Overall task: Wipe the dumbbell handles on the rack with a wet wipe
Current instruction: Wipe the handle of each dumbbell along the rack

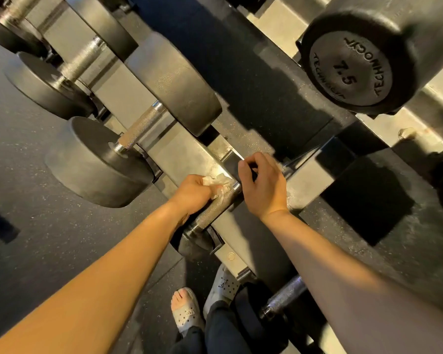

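Left grip [193,191] is clenched on a crumpled wet wipe [219,182] and presses it onto the knurled dumbbell handle [212,210] near the handle's far end. The handle lies on the lower tier of the rack [189,154], slanting up to the right. Right grip [264,185] is just beside the wipe, fingers curled over the dark far end of the same dumbbell; can't tell if it grasps or only rests. Neighbouring dumbbell [141,126] sits to the left on the same tier. A 7.5 head [351,72] is on the upper tier.

white wipe [219,184], knurled silver handle [216,207]
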